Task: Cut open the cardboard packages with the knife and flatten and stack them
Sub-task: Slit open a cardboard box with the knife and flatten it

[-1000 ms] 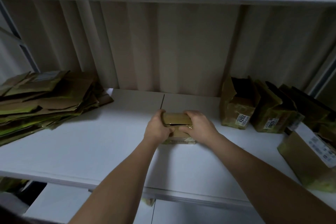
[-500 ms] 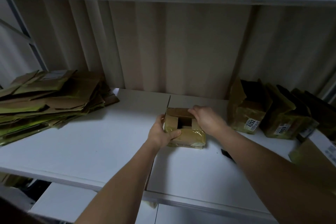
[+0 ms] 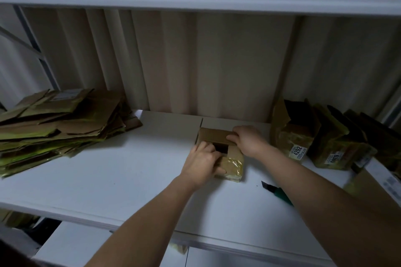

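Observation:
A small taped cardboard package (image 3: 231, 163) lies on the white shelf (image 3: 112, 175), its top flaps parted over a dark gap. My left hand (image 3: 200, 162) grips the near-left flap, fingers curled at the edge of the opening. My right hand (image 3: 246, 140) holds the far flap (image 3: 213, 135) and folds it back. A green-handled knife (image 3: 276, 192) lies on the shelf to the right of the package, partly hidden under my right forearm. A stack of flattened cardboard (image 3: 56, 124) sits at the left.
Several opened and unopened packages (image 3: 299, 136) with number labels stand at the right, a larger box (image 3: 375, 182) nearer me. A ribbed wall closes the back, and a shelf board runs overhead. A lower shelf shows beneath the front edge.
The package went from closed between both hands to open. My right hand has pulled the far flap further back and my left hand has moved onto the near-left flap. The knife now shows.

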